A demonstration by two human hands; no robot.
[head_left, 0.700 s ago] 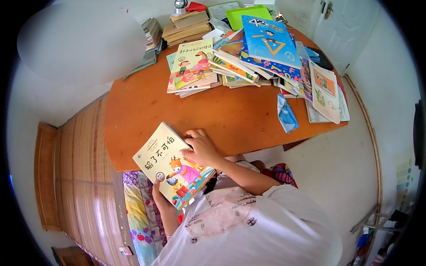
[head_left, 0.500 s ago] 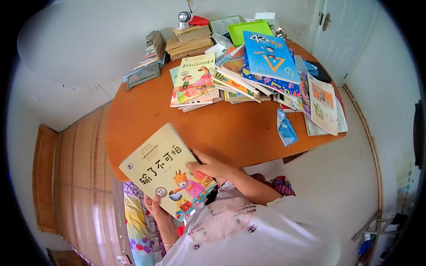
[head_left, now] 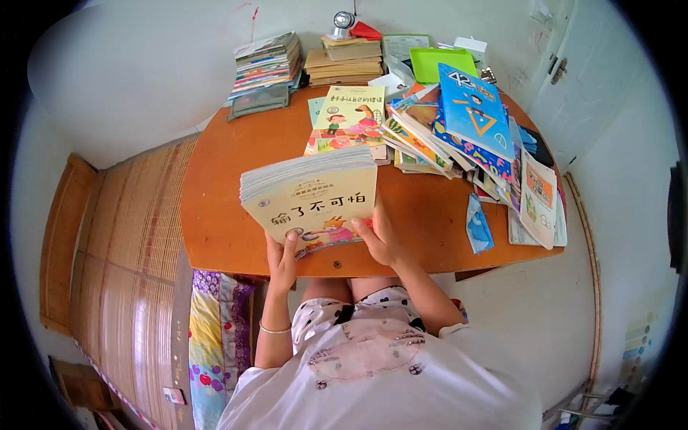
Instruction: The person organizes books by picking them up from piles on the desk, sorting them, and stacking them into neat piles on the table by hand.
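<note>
Between my two hands is a thick stack of picture books (head_left: 315,197), held over the near side of the table. The cream top cover shows cartoon animals and black Chinese characters, and many thin edges show along the stack's far side. My left hand (head_left: 282,259) grips its lower left part, thumb on the cover. On the right side my right hand (head_left: 378,235) is closed around it, thumb also on the front. The fingers behind the stack are hidden. Just beyond lies a yellow picture book (head_left: 349,115) on a pile.
The brown table (head_left: 222,193) has a curved edge. Toward the back stand a magazine stack (head_left: 269,68), brown books (head_left: 344,68) and a green tray (head_left: 441,63). A blue book (head_left: 476,115) tops a messy pile, with a blue packet (head_left: 479,226) nearer me.
Both hands have raised the books and tipped them, so the stack's far edges now show. It has turned straighter and moved right and away from me. The view has shifted too.
</note>
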